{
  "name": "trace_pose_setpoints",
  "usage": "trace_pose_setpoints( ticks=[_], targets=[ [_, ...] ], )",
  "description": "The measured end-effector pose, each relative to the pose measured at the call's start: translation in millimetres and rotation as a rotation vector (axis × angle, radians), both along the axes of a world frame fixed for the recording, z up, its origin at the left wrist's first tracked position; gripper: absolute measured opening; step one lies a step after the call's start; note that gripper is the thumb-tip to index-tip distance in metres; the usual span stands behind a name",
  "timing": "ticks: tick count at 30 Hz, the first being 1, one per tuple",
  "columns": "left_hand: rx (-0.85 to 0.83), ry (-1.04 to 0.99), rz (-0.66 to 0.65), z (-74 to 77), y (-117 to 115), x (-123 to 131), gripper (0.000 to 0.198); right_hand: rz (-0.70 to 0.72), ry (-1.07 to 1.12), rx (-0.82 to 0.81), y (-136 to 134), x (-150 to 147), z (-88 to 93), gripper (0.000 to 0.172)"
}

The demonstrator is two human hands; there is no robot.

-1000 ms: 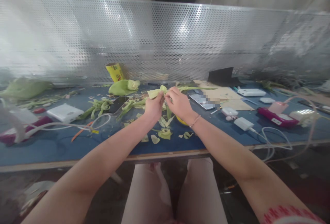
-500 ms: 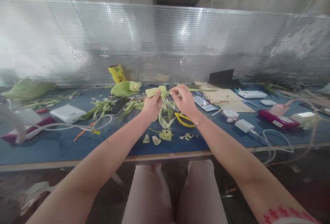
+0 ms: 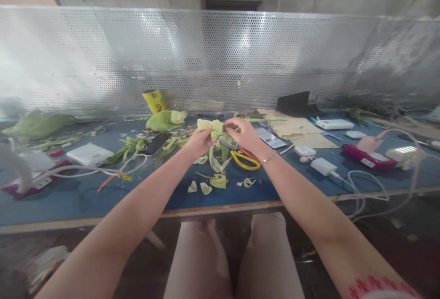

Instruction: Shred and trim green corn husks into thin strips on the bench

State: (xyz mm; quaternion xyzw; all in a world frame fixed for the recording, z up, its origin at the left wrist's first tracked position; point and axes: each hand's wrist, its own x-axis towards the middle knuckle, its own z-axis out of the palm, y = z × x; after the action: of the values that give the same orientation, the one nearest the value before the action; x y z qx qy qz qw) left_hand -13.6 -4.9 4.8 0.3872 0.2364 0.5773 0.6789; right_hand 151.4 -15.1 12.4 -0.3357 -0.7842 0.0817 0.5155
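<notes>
My left hand (image 3: 202,139) is closed around a folded, pale green husk-like piece (image 3: 217,128), with the thumb lying across it. At that piece's right end, my right hand (image 3: 238,129) has thumb and fingertips pinched together on its edge. Just below the hands lie scissors with yellow handle loops (image 3: 245,160), partly under my right wrist. Pale strips of peeled husk (image 3: 218,159) hang or lie beneath the held piece. A larger green husk (image 3: 165,120) rests at the back left of the hands.
Loose green strips (image 3: 132,146) and a white box-shaped device (image 3: 90,154) lie left. Behind stands a yellow tube (image 3: 154,101) before a perforated metal screen (image 3: 233,60). To the right are a phone (image 3: 271,137), brown paper (image 3: 299,131), a white charger (image 3: 323,167) and a magenta power strip (image 3: 369,157).
My right hand has come down slightly and left, closer against the held husk piece. A red part beside the scissors' yellow loops now shows. The view has shifted a little.
</notes>
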Motion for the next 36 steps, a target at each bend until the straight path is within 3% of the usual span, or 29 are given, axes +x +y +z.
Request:
trace_pose_setpoints(
  ticks=[14, 22, 30, 36],
  targets=[
    [-0.036, 0.053, 0.003, 0.7, -1, 1, 0.014, 0.028, -0.038, 0.03, -5, -3, 0.1, 0.014],
    [-0.005, 0.059, -0.049, 2.4, -5, -5, 0.015, 0.098, 0.082, -0.108, -11, -5, 2.4, 0.022],
    [0.027, 0.136, -0.219, -0.4, -7, -13, 0.011, 0.247, 0.15, -0.299, -21, -5, 9.5, 0.026],
    [0.022, 0.155, -0.181, 1.3, -6, -11, 0.005, 0.295, 0.228, -0.395, -12, -6, 8.5, 0.025]
  ],
)
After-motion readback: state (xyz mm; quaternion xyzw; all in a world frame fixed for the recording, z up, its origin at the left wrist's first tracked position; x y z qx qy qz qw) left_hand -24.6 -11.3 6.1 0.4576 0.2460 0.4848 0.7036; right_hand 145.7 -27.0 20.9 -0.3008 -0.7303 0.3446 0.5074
